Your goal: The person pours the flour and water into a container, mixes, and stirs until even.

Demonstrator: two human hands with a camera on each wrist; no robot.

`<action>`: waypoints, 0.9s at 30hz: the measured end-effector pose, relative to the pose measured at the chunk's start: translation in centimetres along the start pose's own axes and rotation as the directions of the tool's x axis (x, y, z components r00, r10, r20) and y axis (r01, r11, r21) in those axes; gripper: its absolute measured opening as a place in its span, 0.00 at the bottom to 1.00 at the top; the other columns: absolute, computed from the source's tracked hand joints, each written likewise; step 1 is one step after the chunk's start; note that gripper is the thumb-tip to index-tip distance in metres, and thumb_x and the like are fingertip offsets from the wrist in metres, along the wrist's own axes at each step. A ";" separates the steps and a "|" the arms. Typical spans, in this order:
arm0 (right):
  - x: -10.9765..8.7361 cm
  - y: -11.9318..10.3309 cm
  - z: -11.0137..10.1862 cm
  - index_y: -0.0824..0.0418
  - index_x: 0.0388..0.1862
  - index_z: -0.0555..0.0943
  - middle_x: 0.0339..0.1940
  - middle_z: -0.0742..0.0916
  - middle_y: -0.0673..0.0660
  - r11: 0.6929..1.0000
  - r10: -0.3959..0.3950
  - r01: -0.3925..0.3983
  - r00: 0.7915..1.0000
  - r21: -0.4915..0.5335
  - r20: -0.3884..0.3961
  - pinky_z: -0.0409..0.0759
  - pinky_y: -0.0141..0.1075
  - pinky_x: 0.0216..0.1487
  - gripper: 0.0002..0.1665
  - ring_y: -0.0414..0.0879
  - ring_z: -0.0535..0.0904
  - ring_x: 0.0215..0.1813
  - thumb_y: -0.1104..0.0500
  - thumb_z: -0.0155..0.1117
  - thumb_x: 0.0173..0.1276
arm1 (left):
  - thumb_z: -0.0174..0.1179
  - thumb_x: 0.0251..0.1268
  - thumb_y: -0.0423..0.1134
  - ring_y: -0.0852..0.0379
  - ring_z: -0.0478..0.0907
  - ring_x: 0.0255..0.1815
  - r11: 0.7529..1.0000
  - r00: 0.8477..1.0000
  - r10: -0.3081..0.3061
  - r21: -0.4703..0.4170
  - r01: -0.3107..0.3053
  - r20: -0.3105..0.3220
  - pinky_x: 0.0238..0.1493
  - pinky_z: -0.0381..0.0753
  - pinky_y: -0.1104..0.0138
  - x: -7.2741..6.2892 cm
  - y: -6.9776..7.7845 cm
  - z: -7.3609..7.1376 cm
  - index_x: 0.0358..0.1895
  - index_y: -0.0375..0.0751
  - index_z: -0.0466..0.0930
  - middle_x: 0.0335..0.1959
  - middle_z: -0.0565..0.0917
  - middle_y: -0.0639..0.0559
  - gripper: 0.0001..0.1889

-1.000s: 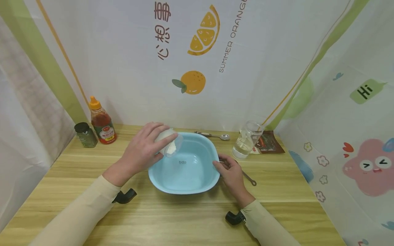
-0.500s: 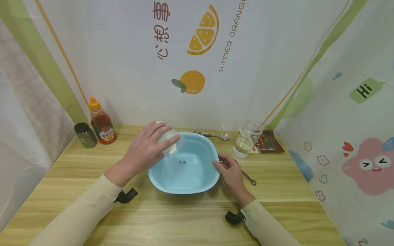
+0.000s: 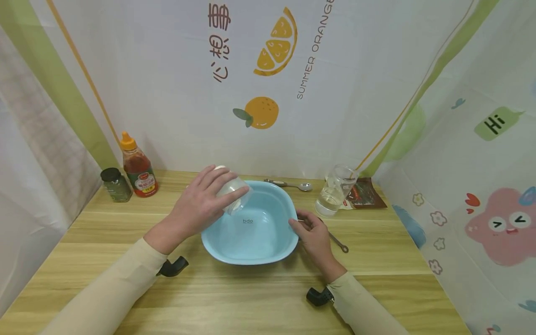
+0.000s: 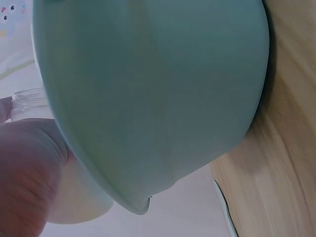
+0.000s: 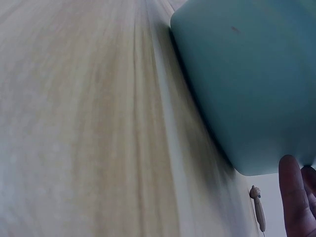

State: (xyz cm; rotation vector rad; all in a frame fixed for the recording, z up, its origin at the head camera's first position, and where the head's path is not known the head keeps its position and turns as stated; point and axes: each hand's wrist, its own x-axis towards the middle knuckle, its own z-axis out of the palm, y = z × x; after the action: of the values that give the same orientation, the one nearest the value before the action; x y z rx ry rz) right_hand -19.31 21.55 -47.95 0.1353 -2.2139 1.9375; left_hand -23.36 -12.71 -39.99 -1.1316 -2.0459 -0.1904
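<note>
My left hand (image 3: 192, 207) grips a clear jar (image 3: 230, 186) with white contents, tilted with its mouth down to the right over a light blue basin (image 3: 255, 242). In the left wrist view, the jar's threaded mouth (image 4: 30, 98) shows behind the basin's rim, its lower part (image 4: 79, 200) beneath my hand. At the basin's right side my right hand (image 3: 315, 237) holds the rim, thumb on the edge and fingers against the outer wall. Some fingers (image 5: 292, 192) appear beside the basin wall in the right wrist view. No powder is visible on the basin floor.
At the back left stand a red sauce bottle (image 3: 140, 170) and a dark-lidded jar (image 3: 116, 186). Behind the basin lies a spoon (image 3: 304, 186). A glass (image 3: 332, 195) of pale liquid and a brown packet (image 3: 366, 194) are at right. A thin handle (image 3: 338, 243) emerges beside my right hand.
My left hand has moved slightly right and tipped the jar further, so its mouth faces more downward. The right hand and basin stay put.
</note>
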 end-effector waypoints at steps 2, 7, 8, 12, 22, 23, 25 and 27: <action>0.0 0.0 0.0 0.72 0.66 0.84 0.59 0.90 0.71 1.000 -0.002 0.002 1.000 0.000 0.001 0.93 0.35 0.49 0.21 0.39 0.92 0.51 0.68 0.74 0.78 | 0.80 0.53 0.24 0.34 0.75 0.74 1.000 1.000 0.003 0.004 -0.003 0.005 0.80 0.72 0.38 0.0 0.0 0.0 0.75 0.55 0.83 0.71 0.81 0.38 0.42; 0.0 0.0 0.0 0.72 0.66 0.84 0.59 0.90 0.72 1.000 -0.006 0.006 1.000 -0.001 0.005 0.93 0.35 0.49 0.21 0.39 0.92 0.51 0.68 0.74 0.78 | 0.80 0.55 0.25 0.35 0.74 0.74 1.000 1.000 0.010 0.015 -0.011 0.016 0.82 0.70 0.38 0.1 0.1 0.0 0.75 0.56 0.83 0.72 0.80 0.38 0.41; 0.0 0.0 0.0 0.72 0.66 0.84 0.59 0.90 0.72 1.000 -0.005 0.005 1.000 -0.002 0.005 0.93 0.35 0.49 0.21 0.38 0.92 0.51 0.67 0.74 0.78 | 0.80 0.56 0.25 0.35 0.74 0.74 1.000 1.000 0.013 0.016 -0.013 0.017 0.82 0.70 0.39 0.1 0.1 0.0 0.75 0.56 0.83 0.72 0.80 0.38 0.41; 0.0 -0.1 0.0 0.72 0.66 0.84 0.59 0.90 0.71 1.000 0.000 0.000 1.000 -0.006 0.007 0.93 0.35 0.49 0.21 0.38 0.92 0.51 0.67 0.74 0.78 | 0.81 0.57 0.26 0.35 0.74 0.75 1.000 0.999 0.021 0.022 -0.022 0.026 0.83 0.68 0.39 0.1 0.1 0.0 0.75 0.57 0.83 0.72 0.80 0.38 0.41; -0.1 -0.1 -0.1 0.72 0.66 0.84 0.60 0.89 0.72 1.000 -0.004 0.004 1.000 0.010 0.014 0.93 0.37 0.47 0.21 0.39 0.92 0.51 0.67 0.74 0.78 | 0.82 0.59 0.26 0.34 0.73 0.75 0.998 0.998 0.040 0.043 -0.042 0.040 0.84 0.67 0.40 0.1 0.3 -0.1 0.76 0.57 0.82 0.72 0.79 0.38 0.41; -0.1 -0.1 -0.1 0.72 0.66 0.84 0.60 0.89 0.72 1.000 -0.001 0.001 1.000 0.014 0.014 0.94 0.37 0.47 0.21 0.39 0.92 0.51 0.67 0.74 0.78 | 0.82 0.59 0.26 0.34 0.73 0.75 0.998 0.998 0.042 0.042 -0.044 0.040 0.85 0.66 0.40 0.1 0.3 0.0 0.75 0.57 0.82 0.72 0.79 0.38 0.41; -0.1 -0.1 -0.1 0.72 0.66 0.84 0.60 0.89 0.72 1.000 0.004 -0.004 1.000 0.018 0.017 0.94 0.37 0.46 0.21 0.39 0.92 0.51 0.67 0.74 0.78 | 0.82 0.59 0.26 0.34 0.73 0.76 0.998 0.998 0.045 0.039 -0.047 0.041 0.85 0.66 0.40 0.1 0.3 0.0 0.75 0.57 0.82 0.72 0.79 0.38 0.41; -0.1 -0.1 -0.1 0.72 0.66 0.84 0.60 0.89 0.72 1.000 0.006 -0.007 1.000 0.019 0.019 0.94 0.38 0.45 0.21 0.39 0.92 0.50 0.67 0.74 0.78 | 0.82 0.59 0.25 0.34 0.73 0.76 0.998 0.998 0.048 0.034 -0.050 0.041 0.85 0.65 0.40 0.2 0.3 0.0 0.75 0.57 0.82 0.72 0.79 0.37 0.41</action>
State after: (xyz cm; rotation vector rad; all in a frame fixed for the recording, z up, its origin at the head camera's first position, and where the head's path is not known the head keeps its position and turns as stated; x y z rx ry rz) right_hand -19.19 21.62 -47.91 0.1506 -2.2107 1.9698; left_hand -23.18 -12.43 -39.93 -1.1713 -2.0461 -0.1078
